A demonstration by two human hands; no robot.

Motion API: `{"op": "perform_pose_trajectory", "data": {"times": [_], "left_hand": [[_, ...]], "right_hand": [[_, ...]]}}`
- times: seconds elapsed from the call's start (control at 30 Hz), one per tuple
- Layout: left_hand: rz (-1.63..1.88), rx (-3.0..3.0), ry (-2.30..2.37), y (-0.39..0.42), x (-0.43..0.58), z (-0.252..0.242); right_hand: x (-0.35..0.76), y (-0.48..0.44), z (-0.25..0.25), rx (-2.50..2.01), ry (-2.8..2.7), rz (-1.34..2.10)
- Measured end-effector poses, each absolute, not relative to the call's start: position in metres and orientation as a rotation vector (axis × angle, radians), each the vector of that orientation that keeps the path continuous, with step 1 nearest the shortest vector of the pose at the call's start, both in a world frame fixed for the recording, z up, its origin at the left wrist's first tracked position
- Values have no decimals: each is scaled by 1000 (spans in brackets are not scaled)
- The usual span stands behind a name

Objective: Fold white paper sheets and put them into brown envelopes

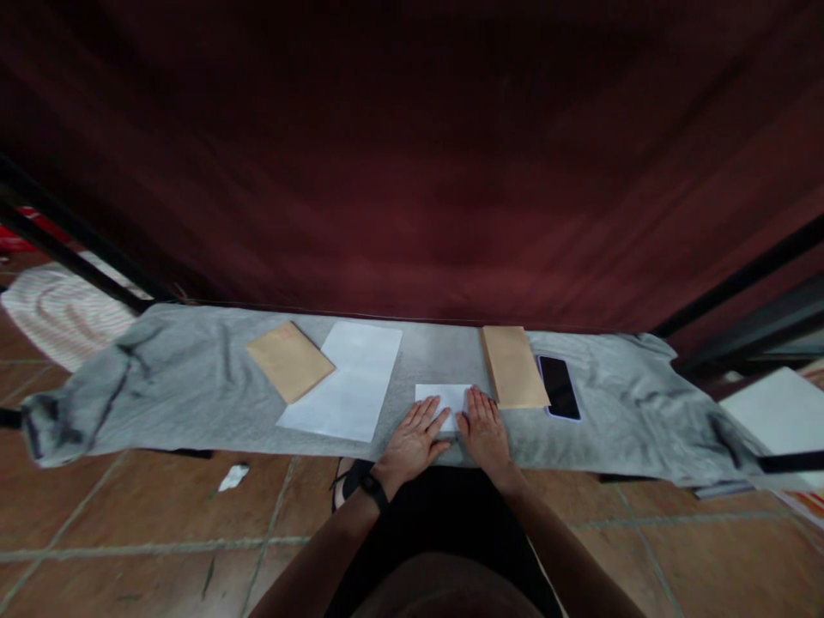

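A small white piece of paper [443, 392], which looks folded, lies on the grey cloth in front of me. My left hand [415, 439] rests flat on its left side with the fingers spread. Across from it, my right hand [484, 431] presses flat on the paper's right side, fingers stretched out. The hands cover part of the paper's lower edge. Just right of my right hand lies a stack of brown envelopes [513, 367]. To the left are larger white sheets [360, 378], partly under a brown envelope [289, 360].
A phone with a dark screen [560, 388] lies right of the envelope stack. The grey cloth [193, 386] covers a long narrow surface. Behind it hangs a dark red curtain [412, 215]. A crumpled white tissue [233, 477] is on the tiled floor [160, 515].
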State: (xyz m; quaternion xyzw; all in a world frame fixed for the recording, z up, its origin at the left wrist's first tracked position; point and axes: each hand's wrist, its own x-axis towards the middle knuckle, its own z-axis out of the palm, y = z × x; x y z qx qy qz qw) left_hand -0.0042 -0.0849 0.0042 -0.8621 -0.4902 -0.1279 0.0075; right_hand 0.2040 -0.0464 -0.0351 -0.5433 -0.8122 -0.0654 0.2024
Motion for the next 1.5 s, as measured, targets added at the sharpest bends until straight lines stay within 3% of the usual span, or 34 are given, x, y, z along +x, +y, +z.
{"op": "perform_pose_trajectory", "data": {"times": [0.5,0.83,1.5], "left_hand": [[-380,-2673,-1581,-93,-11,0],[-379,-2679,-1602,-93,-9,1],[-458,-2505,-1697,-113,-31,-8]], "right_hand": [[228,-75,-41,-1474,-2261,-214],[196,-81,-16,-1335,-2428,-66],[205,-94,-40,-1453,-2320,-270]]}}
